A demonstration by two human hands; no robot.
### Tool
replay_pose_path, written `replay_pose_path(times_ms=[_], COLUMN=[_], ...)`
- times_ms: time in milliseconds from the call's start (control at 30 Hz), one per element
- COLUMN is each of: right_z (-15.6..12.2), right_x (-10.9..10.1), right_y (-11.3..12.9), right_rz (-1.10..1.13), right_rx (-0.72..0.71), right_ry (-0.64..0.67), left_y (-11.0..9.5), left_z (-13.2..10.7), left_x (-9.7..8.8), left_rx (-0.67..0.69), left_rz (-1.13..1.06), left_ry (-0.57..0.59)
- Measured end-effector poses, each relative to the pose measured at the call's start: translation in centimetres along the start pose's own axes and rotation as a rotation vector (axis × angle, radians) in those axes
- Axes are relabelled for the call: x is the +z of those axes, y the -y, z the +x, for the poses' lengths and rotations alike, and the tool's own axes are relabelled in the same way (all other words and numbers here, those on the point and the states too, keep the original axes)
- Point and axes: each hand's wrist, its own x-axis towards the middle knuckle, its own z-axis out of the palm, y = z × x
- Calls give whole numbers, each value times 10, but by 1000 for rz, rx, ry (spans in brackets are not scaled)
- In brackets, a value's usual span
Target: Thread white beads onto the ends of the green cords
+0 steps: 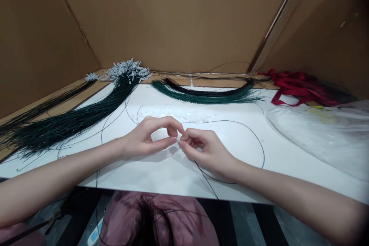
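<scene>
My left hand [154,136] and my right hand [209,148] meet fingertip to fingertip above the white board [138,173]. Both are closed in a pinch. A thin dark wire [263,148] loops around the right side and runs in under my right hand, which appears to grip it. A small whitish bit shows between the fingertips, too small to make out. What my left thumb and forefinger hold is hidden. Just behind the hands lies a strip of tiny white beads [184,113].
At the left lies a bundle of dark green wires [77,123] with white beaded tips [127,70]. A curved bundle of green and black wires [201,96] rests at the back. Red ribbon [296,84] and a clear plastic bag [323,134] lie right. Cardboard walls [178,19] enclose the board.
</scene>
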Motion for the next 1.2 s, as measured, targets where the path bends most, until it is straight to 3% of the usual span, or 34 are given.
replay_pose_path(times_ms=[533,933,1067,1200], right_z=[3,2,3,3], right_x=[-1,-2,-2,-2], right_y=[-2,4,0,1], right_rz=[94,148,247,204], right_rx=[7,63,78,79], right_ry=[54,54,64,82], left_y=[-4,5,7,2], left_z=[0,-3,-3,-2], left_x=[7,0,1,3], left_rx=[78,10,-10,-12], left_rz=[-83,-130,-148,-136], left_ry=[-28,-99,-71,-36])
